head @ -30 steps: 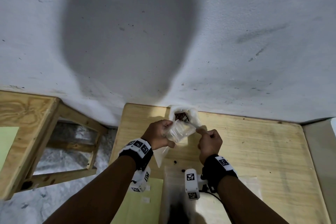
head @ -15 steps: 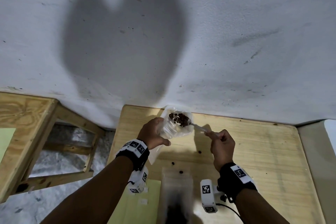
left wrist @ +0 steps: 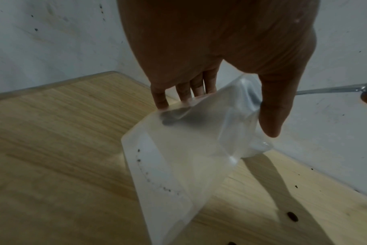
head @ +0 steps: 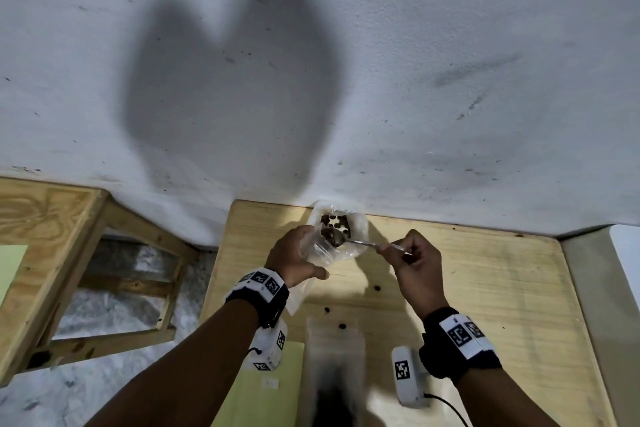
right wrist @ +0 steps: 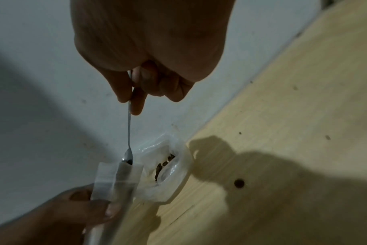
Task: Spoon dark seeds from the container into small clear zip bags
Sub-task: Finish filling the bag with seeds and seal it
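Pale wood worktop [head: 485,288] is butting against a white wall [head: 415,45], and at its far edge the clear container [head: 358,236] of dark seeds [head: 337,220] is sitting. I am gripping a small zip bag [left wrist: 184,157] with my left hand [head: 294,258], fingers and thumb curled round its mouth, just in front of the container. My right hand [head: 415,263] is pinching the spoon [head: 349,241] handle, its loaded bowl hanging at the bag's opening. Stray seeds [head: 377,288] are lying loose near the middle of the worktop.
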Motion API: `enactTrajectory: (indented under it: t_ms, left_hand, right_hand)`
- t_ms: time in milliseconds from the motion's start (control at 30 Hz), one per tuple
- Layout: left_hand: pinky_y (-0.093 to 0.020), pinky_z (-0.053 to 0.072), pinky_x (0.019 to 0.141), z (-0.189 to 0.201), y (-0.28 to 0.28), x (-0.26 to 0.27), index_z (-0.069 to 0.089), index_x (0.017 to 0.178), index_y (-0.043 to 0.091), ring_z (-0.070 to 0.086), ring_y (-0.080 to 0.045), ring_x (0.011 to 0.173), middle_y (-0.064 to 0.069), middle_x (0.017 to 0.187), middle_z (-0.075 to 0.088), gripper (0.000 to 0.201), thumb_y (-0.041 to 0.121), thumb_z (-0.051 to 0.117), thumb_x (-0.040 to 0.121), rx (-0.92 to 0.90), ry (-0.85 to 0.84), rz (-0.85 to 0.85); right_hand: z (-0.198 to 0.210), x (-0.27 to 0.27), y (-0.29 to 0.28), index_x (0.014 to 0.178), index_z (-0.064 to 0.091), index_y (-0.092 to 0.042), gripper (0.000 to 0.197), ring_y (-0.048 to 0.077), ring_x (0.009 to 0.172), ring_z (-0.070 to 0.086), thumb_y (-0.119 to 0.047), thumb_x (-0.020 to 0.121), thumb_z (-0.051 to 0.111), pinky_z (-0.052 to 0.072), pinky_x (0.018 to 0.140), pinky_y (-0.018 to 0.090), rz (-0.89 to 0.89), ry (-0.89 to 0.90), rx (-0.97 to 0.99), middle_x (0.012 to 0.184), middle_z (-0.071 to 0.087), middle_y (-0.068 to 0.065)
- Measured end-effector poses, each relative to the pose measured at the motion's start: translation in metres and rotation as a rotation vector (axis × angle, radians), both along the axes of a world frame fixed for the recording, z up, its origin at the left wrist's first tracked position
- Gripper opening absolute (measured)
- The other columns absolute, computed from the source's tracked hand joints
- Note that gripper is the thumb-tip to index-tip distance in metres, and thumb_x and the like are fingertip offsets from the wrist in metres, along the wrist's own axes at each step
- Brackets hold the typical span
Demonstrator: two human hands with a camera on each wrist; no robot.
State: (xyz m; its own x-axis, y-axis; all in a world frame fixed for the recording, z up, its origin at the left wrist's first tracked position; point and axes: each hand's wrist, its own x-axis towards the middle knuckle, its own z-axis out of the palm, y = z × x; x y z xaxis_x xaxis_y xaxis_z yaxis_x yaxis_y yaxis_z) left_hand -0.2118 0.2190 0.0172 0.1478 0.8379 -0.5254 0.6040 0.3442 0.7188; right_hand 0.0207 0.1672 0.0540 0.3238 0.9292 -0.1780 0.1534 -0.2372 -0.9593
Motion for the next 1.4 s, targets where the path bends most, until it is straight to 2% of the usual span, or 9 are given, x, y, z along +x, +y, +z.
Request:
enactTrajectory:
  t_ms: [100,233,333,467,700,900,1067,1200,1400]
  left_hand:
    - [-0.036,0.047,0.103,0.0,0.0,-0.001,0.047,0.139,0.024,0.051,-0.016,0.127,0.005,0.14,0.053,0.1,0.022,0.095,0.052,0.011,-0.017,0.019]
    - [-0.03,0.044,0.104,0.001,0.002,-0.005,0.044,0.143,0.02,0.049,-0.017,0.131,0.003,0.144,0.051,0.102,0.022,0.095,0.054,-0.005,-0.036,0.035]
    - [-0.031,0.045,0.105,0.001,0.003,-0.007,0.045,0.144,0.02,0.051,-0.017,0.129,0.002,0.145,0.052,0.104,0.023,0.095,0.053,-0.02,-0.045,0.036]
    - [-0.036,0.046,0.106,0.004,0.004,-0.003,0.047,0.142,0.019,0.053,-0.017,0.127,0.001,0.142,0.054,0.102,0.022,0.095,0.052,-0.01,-0.083,0.035]
    - [-0.03,0.048,0.101,0.006,0.001,-0.006,0.05,0.138,0.018,0.054,-0.014,0.125,0.002,0.136,0.057,0.097,0.02,0.096,0.053,0.083,-0.098,0.028]
    - [-0.034,0.05,0.101,0.005,-0.003,-0.005,0.051,0.137,0.021,0.053,-0.012,0.123,0.006,0.135,0.057,0.097,0.022,0.096,0.051,0.109,-0.089,-0.023]
    - [-0.03,0.052,0.099,0.004,-0.007,-0.006,0.052,0.137,0.024,0.054,-0.009,0.123,0.011,0.131,0.055,0.097,0.028,0.095,0.051,0.185,-0.063,-0.127]
    - [-0.027,0.05,0.099,0.003,-0.008,-0.009,0.05,0.139,0.025,0.053,-0.009,0.123,0.011,0.134,0.054,0.098,0.03,0.094,0.052,0.207,-0.008,-0.171]
    - [-0.027,0.046,0.102,0.001,-0.007,-0.007,0.049,0.142,0.021,0.052,-0.013,0.125,0.006,0.139,0.052,0.099,0.027,0.094,0.054,0.145,0.0,-0.167]
  right_hand:
    - [0.009,-0.002,0.002,0.066,0.046,-0.007,0.036,0.018,0.054,0.048,-0.007,0.084,0.077,0.039,0.055,0.028,0.061,-0.12,0.07,0.061,0.056,0.008]
    - [0.003,0.008,0.005,0.066,0.046,-0.006,0.035,0.04,0.064,0.059,-0.002,0.083,0.076,0.043,0.061,0.035,-0.141,-0.082,0.087,0.067,0.054,0.026]
    - [-0.006,0.0,0.005,0.063,0.043,-0.01,0.036,0.028,0.052,0.051,0.001,0.083,0.071,0.041,0.057,0.032,-0.226,-0.183,0.039,0.056,0.047,0.012]
    - [-0.013,-0.016,0.009,0.066,0.042,-0.014,0.033,0.015,0.039,0.033,-0.002,0.084,0.066,0.034,0.045,0.024,-0.106,-0.37,0.031,0.046,0.04,-0.001]
    - [-0.013,-0.02,0.01,0.073,0.04,-0.018,0.031,0.013,0.04,0.038,-0.011,0.088,0.067,0.033,0.047,0.026,0.003,-0.628,0.067,0.048,0.037,-0.012]
    - [-0.039,-0.021,0.003,0.069,0.036,-0.024,0.029,0.033,0.039,0.052,-0.032,0.087,0.058,0.051,0.039,0.047,-0.096,-0.469,-0.01,0.046,0.046,0.003]
    - [-0.043,-0.027,-0.003,0.063,0.037,-0.023,0.035,0.019,0.044,0.04,-0.015,0.086,0.064,0.051,0.042,0.053,-0.279,-0.3,-0.089,0.053,0.043,-0.009]
    - [-0.031,-0.026,-0.003,0.067,0.04,-0.014,0.034,0.008,0.043,0.035,-0.007,0.088,0.067,0.047,0.049,0.036,-0.304,-0.248,-0.001,0.056,0.044,-0.004]
    - [-0.044,-0.027,0.001,0.067,0.041,-0.023,0.037,0.014,0.041,0.037,-0.019,0.089,0.071,0.04,0.044,0.034,-0.051,-0.337,0.022,0.05,0.044,-0.002]
